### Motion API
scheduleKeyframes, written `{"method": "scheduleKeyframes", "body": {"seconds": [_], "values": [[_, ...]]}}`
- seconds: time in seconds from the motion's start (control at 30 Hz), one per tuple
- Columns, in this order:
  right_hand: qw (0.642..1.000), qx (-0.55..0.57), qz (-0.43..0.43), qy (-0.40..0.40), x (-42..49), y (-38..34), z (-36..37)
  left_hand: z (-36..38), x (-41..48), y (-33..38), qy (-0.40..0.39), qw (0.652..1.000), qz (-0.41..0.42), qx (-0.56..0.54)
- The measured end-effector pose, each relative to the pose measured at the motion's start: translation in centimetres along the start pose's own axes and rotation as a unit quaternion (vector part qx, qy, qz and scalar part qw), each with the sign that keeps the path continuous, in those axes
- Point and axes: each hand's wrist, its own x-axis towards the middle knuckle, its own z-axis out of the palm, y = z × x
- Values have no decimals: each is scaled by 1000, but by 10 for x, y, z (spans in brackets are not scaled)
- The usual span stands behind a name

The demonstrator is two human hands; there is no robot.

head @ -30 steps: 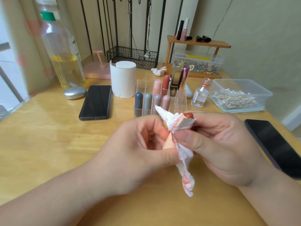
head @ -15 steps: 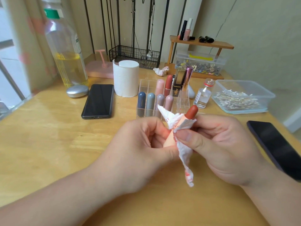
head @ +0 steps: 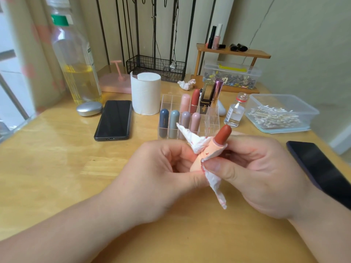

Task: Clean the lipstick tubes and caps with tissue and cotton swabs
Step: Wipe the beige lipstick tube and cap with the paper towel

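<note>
While left hand [head: 157, 173] grips peach lipstick tube [head: 201, 160], right hand [head: 256, 173] pinches stained tissue [head: 213, 181] round it

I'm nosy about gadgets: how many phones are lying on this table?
2. One black phone lies screen-up left of the tissue roll; the other, a dark phone, lies at far right beyond the right hand, partly cut off by the frame. No others show.

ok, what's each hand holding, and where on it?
Left hand grips peach lipstick tube by its base; right hand pinches stained tissue around the tube's upper part.
</note>
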Motion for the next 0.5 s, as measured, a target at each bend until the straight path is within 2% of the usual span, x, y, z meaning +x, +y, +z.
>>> {"method": "scheduleKeyframes", "body": {"seconds": [0.07,0.33,0.43,0.5], "values": [[1000,11,-8,-9,-1,-1,3,2,-2,3,44,999,0,16],[996,70,57,-5,-2,2,-8,1,3,5,32,997,-52,-38],[976,178,102,-72,2,5,-21,0,2,9,30,997,-57,-29],[963,232,116,-72,3,7,-26,-1,2,9,17,998,-53,-32]]}}
